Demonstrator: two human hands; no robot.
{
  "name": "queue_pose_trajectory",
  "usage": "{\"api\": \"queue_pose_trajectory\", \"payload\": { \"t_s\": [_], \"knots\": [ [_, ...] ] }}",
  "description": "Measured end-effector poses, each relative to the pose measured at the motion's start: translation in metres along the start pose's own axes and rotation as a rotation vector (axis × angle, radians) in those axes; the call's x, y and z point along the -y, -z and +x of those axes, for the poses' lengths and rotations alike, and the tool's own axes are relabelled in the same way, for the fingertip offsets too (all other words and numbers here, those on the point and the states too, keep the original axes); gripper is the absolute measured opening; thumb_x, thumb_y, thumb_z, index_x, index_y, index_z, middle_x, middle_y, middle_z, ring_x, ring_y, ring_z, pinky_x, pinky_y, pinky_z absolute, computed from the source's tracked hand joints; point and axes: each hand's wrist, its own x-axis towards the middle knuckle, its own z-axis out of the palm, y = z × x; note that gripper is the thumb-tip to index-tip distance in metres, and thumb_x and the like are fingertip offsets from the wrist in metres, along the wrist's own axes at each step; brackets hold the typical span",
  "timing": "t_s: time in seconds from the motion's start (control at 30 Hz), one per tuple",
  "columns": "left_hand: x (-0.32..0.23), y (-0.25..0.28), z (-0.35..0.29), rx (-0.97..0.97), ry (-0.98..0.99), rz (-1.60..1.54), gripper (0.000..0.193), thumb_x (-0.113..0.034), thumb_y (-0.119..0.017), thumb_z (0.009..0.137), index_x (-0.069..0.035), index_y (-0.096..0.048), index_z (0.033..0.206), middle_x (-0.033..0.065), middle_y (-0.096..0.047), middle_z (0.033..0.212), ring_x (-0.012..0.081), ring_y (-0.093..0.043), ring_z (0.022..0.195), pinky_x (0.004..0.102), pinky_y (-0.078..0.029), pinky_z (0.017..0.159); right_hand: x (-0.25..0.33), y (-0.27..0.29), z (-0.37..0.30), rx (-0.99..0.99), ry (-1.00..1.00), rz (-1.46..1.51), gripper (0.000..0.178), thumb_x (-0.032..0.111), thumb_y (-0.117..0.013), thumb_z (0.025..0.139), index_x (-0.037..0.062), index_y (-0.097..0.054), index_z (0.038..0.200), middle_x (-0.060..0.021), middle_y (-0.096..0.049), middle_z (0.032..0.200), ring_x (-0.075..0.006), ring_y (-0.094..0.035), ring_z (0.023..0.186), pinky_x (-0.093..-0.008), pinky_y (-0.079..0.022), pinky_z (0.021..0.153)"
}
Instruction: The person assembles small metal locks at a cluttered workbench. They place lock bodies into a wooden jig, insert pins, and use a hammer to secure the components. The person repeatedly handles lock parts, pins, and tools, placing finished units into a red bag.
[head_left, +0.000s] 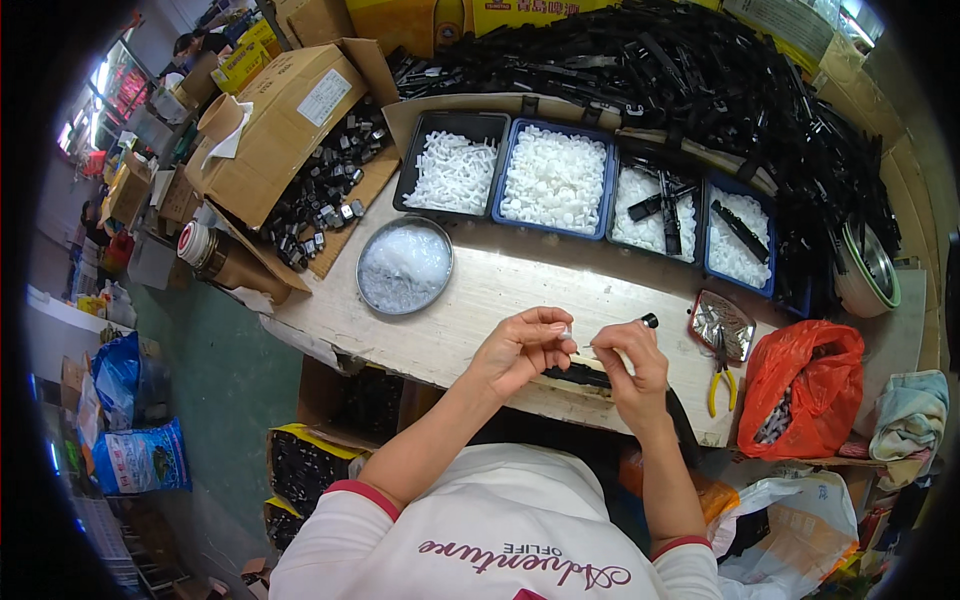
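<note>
Over the front edge of the table, my left hand (522, 348) pinches a small white plastic part (567, 333) between thumb and fingertips. My right hand (636, 368) faces it a short way off, thumb and forefinger pressed together; whatever is between them is too small to make out. Beneath the hands a black plastic piece (578, 375) lies at the table edge. A black round end (650, 320) shows just beyond the right knuckles, and its other part is hidden by the hand.
Trays of white parts (555, 180) line the back, black parts (672, 215) lying across two. A round dish of clear-white stuff (405, 265) stands left. Yellow-handled pliers (722, 385) and a red bag (805, 385) are right. Black parts (640, 75) heap behind; a carton (285, 125) holds metallic pieces.
</note>
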Motion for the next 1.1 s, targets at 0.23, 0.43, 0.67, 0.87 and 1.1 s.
{"api": "queue_pose_trajectory", "payload": {
  "t_s": [0.23, 0.43, 0.67, 0.87, 1.1],
  "knots": [
    [0.010, -0.001, -0.013, -0.044, 0.091, -0.165, 0.020, -0.003, -0.057, 0.080, -0.001, -0.053, 0.100, 0.0075, -0.056, 0.081, 0.0152, -0.053, 0.069, 0.0284, -0.043, 0.056, 0.004, -0.015, -0.004, -0.010, 0.143, -0.069, 0.016, 0.002, -0.064, 0.071, 0.0066, -0.056, 0.084, -0.0035, -0.056, 0.080, -0.0198, -0.050, 0.071, -0.0315, -0.032, 0.068],
    [0.011, -0.009, -0.020, -0.096, 0.083, -0.170, 0.017, -0.002, -0.055, 0.080, 0.000, -0.054, 0.098, 0.0062, -0.056, 0.080, 0.0138, -0.055, 0.070, 0.0281, -0.045, 0.057, 0.007, -0.017, -0.004, -0.049, 0.230, -0.177, 0.019, 0.003, -0.064, 0.070, 0.0073, -0.055, 0.086, -0.0022, -0.055, 0.080, -0.0188, -0.050, 0.071, -0.0329, -0.032, 0.069],
    [0.010, -0.010, -0.025, -0.150, 0.056, -0.152, 0.016, -0.002, -0.054, 0.081, 0.000, -0.055, 0.097, 0.0060, -0.056, 0.077, 0.0140, -0.057, 0.069, 0.0285, -0.049, 0.061, 0.007, -0.019, -0.003, -0.053, 0.251, -0.248, 0.020, 0.004, -0.065, 0.069, 0.0066, -0.055, 0.086, -0.0028, -0.055, 0.081, -0.0193, -0.050, 0.071, -0.0337, -0.031, 0.071],
    [0.009, -0.014, -0.029, -0.104, -0.036, -0.016, 0.020, 0.000, -0.055, 0.082, 0.005, -0.055, 0.101, 0.0080, -0.057, 0.079, 0.0159, -0.062, 0.072, 0.0282, -0.055, 0.065, 0.006, -0.022, -0.001, 0.014, 0.178, -0.182, 0.015, 0.003, -0.063, 0.072, 0.0068, -0.056, 0.085, -0.0019, -0.056, 0.078, -0.0189, -0.050, 0.071, -0.0320, -0.031, 0.071],
    [0.020, -0.011, -0.037, -0.074, -0.294, 0.361, 0.025, -0.001, -0.058, 0.082, 0.003, -0.056, 0.107, 0.0088, -0.058, 0.085, 0.0145, -0.062, 0.071, 0.0260, -0.055, 0.063, 0.003, -0.029, 0.001, 0.006, -0.036, 0.030, 0.009, 0.003, -0.062, 0.074, 0.0066, -0.057, 0.081, -0.0026, -0.056, 0.077, -0.0190, -0.050, 0.071, -0.0300, -0.031, 0.069]
  ]
}}
